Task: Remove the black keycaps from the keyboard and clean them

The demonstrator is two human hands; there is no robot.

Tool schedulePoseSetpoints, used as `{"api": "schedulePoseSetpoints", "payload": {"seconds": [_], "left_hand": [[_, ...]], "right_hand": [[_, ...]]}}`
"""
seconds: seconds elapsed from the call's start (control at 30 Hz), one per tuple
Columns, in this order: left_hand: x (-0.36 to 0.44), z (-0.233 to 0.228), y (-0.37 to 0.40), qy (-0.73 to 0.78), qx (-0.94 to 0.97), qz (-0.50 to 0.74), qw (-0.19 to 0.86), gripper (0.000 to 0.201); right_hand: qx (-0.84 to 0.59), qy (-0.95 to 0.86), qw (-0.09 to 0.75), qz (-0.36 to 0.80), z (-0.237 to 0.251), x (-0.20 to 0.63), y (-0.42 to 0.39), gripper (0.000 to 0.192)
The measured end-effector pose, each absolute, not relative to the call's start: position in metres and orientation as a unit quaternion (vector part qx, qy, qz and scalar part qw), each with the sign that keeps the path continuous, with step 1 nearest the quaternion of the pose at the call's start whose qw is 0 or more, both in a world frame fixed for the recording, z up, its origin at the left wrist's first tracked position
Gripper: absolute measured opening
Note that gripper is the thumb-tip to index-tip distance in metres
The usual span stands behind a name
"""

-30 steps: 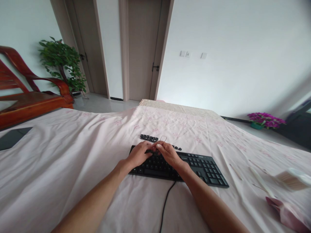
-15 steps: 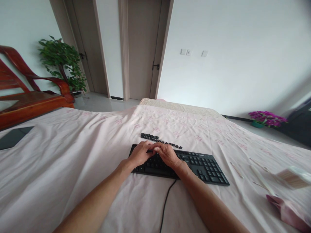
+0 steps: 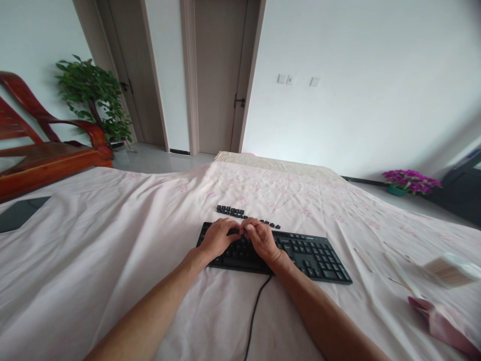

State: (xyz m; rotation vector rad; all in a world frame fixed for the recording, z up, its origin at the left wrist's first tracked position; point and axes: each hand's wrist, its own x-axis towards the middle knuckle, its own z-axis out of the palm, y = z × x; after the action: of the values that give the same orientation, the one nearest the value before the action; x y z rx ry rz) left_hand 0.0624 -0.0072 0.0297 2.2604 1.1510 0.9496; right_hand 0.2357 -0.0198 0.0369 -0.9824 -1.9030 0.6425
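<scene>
**Both hands down on the keyboard, keycaps lined up behind**

Here's the keyboard (image 3: pixel 300 250), black, lying flat on the bed (image 3: pixel 112 240) near its middle, long edge across the view. Its left half is mostly covered: the left hand (image 3: pixel 218 239) lies palm down over the keys, fingers curled onto the upper rows, and the right hand (image 3: pixel 263 239) sits just beside it, touching it at the fingertips. The right fingers (image 3: pixel 251 226) are pinched together at the keyboard's far edge. Is something gripped in there? Too small and too hidden to call; I cannot tell. The left fingers press on the keys, wrapped around nothing that shows.

One cable (image 3: pixel 255 311) runs from the keyboard's near edge between the two forearms and is cut off at the bottom of the view.

Just behind the keyboard, a row of loose keycaps (image 3: pixel 233 211), black, in a line on the sheet; the right end of the line slips behind the hands, and the caps are too small to count.

Further out to the right: a few thin sticks (image 3: pixel 363 259) lying apart on the sheet, a pale box (image 3: pixel 449 268), blurred, contents unreadable, and a pink bag (image 3: pixel 439 323) cut off by the corner. Far left, a dark flat slab (image 3: pixel 20 213), partly out of view.

Beyond the bed: one wooden chair (image 3: pixel 45 155), one green plant (image 3: pixel 90 95), two doors (image 3: pixel 216 75), one pot of purple flowers (image 3: pixel 409 181).
</scene>
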Motion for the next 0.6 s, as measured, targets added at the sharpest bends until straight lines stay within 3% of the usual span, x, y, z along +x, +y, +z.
{"api": "schedulePoseSetpoints", "payload": {"seconds": [0.17,0.33,0.5,0.6], "left_hand": [[0.063,0.03,-0.008,0.417,0.796,0.361,0.251,0.01],[0.061,0.027,-0.005,0.44,0.738,0.417,0.297,0.032],[0.061,0.018,0.001,0.449,0.694,0.446,0.344,0.043],[0.061,0.016,0.003,0.43,0.68,0.469,0.366,0.047]], "right_hand": [[-0.387,-0.772,0.442,0.243,0.037,0.237,-0.021,0.042],[-0.379,-0.81,0.431,0.121,0.046,0.236,-0.025,0.035],[-0.481,-0.8,0.356,-0.039,0.052,0.234,-0.026,0.03],[-0.487,-0.812,0.316,-0.069,0.05,0.233,-0.022,0.028]]}}
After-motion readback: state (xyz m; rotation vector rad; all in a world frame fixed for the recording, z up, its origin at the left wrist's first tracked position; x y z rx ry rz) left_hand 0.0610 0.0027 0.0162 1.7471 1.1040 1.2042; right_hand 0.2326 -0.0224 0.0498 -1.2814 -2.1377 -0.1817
